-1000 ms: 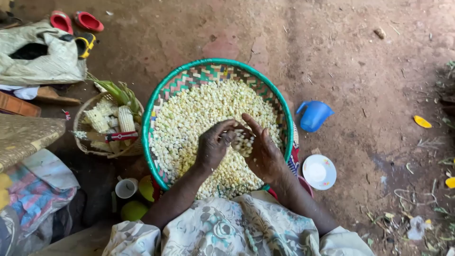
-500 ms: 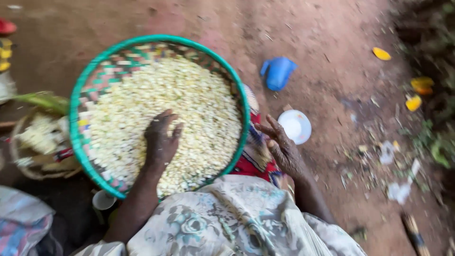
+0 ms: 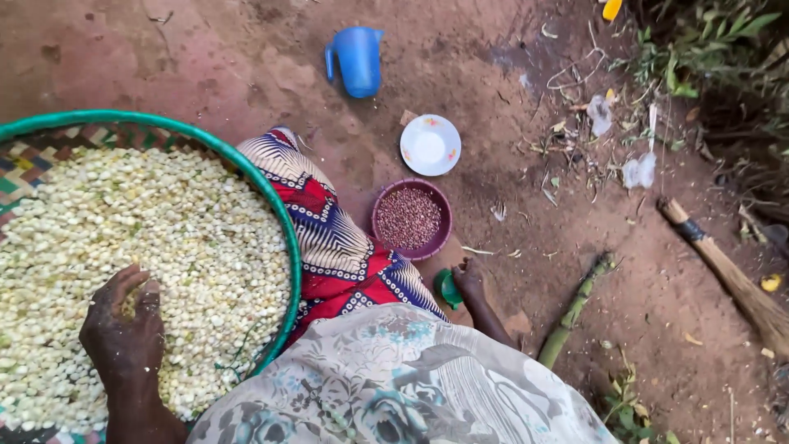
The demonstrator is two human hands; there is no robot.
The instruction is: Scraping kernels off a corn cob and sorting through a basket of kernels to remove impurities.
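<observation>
A wide woven basket with a green rim (image 3: pixel 283 218) holds a heap of pale maize kernels (image 3: pixel 164 238) at the left. My left hand (image 3: pixel 123 329) lies on the heap near its front, fingers curled, with some kernels between thumb and fingers. My right hand (image 3: pixel 470 278) is down at the ground to my right, its fingertips at a small green cup (image 3: pixel 446 289). Whether it grips the cup is unclear. Just beyond that hand stands a purple bowl (image 3: pixel 440 238) of reddish-brown seeds.
A white plate (image 3: pixel 430 145) and a blue jug (image 3: pixel 357 59) lie on the bare earth farther out. A green stalk (image 3: pixel 573 311) and a straw broom (image 3: pixel 727 275) lie at the right, with weeds and litter behind. Red and blue patterned cloth (image 3: pixel 337 247) covers my lap.
The view has swung right. My right hand left the basket and dropped to the ground by the green cup. My left hand stayed on the kernels.
</observation>
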